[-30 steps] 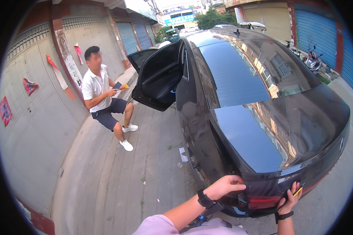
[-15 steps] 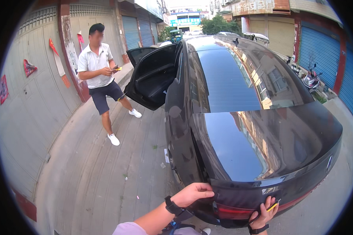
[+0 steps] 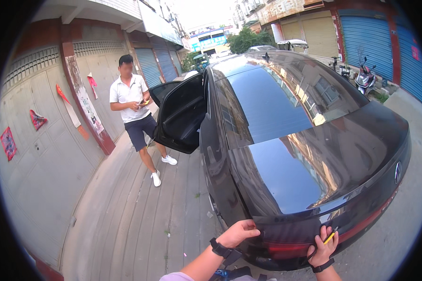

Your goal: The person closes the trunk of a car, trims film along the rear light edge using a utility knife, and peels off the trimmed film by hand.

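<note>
My left hand (image 3: 239,232) is at the rear left corner of a dark, glossy car (image 3: 356,145), above the red tail light (image 3: 286,249). Its thumb and fingers are pinched together at the boot lid's edge; what they grip there is too hard to make out. My right hand (image 3: 321,247) rests against the car's rear, farther right, over the light strip. Held between its fingers is a slim yellow utility knife (image 3: 332,236), its thin tip pointing up and away. Both wrists wear black bands.
An open rear door (image 3: 182,110) juts out on the car's left. Beside it a person (image 3: 132,100) in a white shirt stands looking at something held in both hands. Grey metal doors (image 3: 47,136) line the left side. A scooter (image 3: 365,79) is parked at the far right.
The view has shifted, so my hands and the car's rear appear slightly farther right. Both hands keep their places on the car. The person stands closer to the open door in the picture.
</note>
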Tool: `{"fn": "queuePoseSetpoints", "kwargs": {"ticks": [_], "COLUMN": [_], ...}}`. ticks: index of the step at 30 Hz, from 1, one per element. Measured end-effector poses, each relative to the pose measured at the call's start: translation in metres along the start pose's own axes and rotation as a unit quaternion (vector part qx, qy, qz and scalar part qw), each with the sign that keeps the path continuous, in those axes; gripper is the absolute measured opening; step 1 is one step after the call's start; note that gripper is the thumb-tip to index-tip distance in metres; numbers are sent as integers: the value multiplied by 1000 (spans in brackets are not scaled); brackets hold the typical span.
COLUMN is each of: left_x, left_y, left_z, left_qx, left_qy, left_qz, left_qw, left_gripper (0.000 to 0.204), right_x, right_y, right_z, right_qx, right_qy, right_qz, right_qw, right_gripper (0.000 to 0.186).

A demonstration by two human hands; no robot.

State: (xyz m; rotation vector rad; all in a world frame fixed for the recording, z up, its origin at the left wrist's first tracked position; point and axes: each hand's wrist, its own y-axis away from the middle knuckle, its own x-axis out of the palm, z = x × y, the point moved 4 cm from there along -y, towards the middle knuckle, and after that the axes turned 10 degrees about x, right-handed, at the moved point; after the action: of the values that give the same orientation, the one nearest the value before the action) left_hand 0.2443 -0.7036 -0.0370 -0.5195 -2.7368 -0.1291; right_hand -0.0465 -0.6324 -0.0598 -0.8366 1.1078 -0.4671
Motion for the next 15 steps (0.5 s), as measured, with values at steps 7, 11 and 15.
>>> {"fn": "queuePoseSetpoints", "kwargs": {"ticks": [7,11,15], "left_x": [-4,-3,-7], "left_y": [4,-1,-10], "left_z": [6,0,17], "left_qx": [26,-23,-19], "left_qy": [-208,-256,-186], "left_qz": [-2,8,53], "left_qw": [978,966,981], "left_gripper": [33,35,40], "right_x": [21,-8,-44], "right_y": [28,8,-83], "right_z": [-10,4,29], "right_qx": [10,59,103], "right_qy": [-4,-24,-3], "right_qz": [8,33,-28], "right_qw": [1000,997,994], "right_gripper": [30,27,31]}}
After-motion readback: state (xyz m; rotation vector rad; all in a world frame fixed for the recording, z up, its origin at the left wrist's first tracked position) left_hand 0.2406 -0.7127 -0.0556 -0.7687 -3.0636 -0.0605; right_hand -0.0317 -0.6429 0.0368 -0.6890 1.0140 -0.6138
